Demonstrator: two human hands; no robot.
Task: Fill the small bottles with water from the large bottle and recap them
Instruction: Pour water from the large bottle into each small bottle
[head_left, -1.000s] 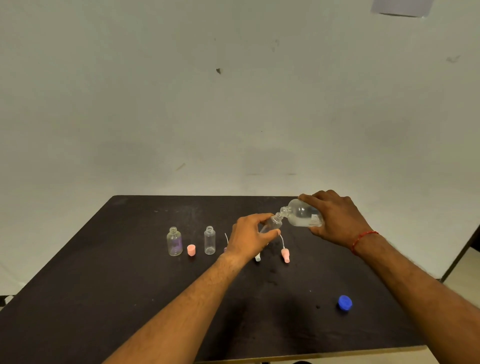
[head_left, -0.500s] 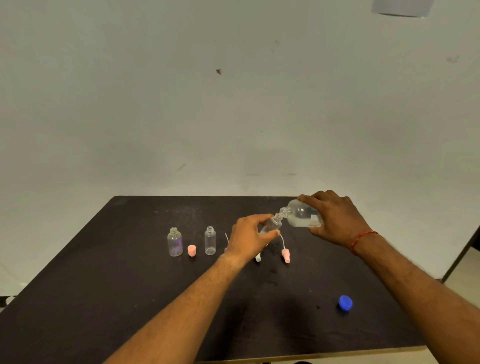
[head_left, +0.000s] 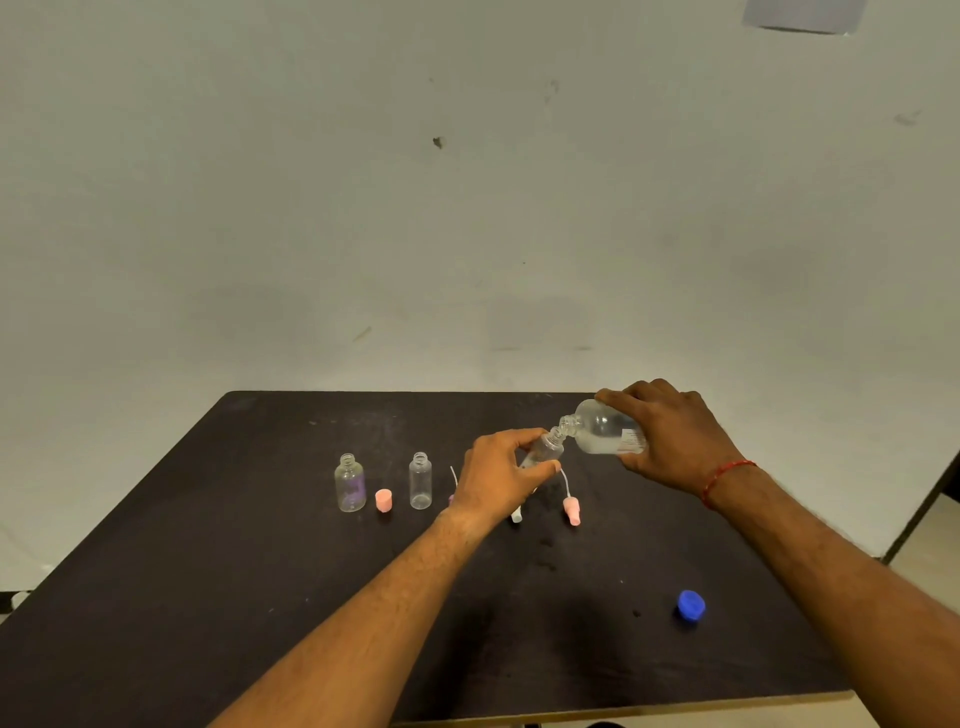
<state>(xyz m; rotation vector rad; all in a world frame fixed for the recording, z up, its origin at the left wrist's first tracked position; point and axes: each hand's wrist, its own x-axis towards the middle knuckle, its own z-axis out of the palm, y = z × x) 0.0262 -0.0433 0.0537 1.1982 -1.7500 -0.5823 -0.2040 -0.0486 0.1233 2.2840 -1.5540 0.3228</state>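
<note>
I see a black bench (head_left: 208, 597) with faint pale specks. The big cap (head_left: 691, 605) is blue. The little cap (head_left: 383, 500) and spray top (head_left: 571, 511) are pink. One clear small bottle (head_left: 350, 483) shows purple. The wrist thread (head_left: 724, 475) is red.

R hand (head_left: 670, 441) grips the large bottle (head_left: 602, 432) tipped on its side, mouth touching the mouth of a small bottle (head_left: 544, 451) held tilted in L hand (head_left: 496, 480). Two more small bottles (head_left: 350, 483) stand uncapped at left w/ a pink cap (head_left: 383, 500) between; blue cap (head_left: 691, 605) lies near the black table (head_left: 182, 571) front-right.
</note>
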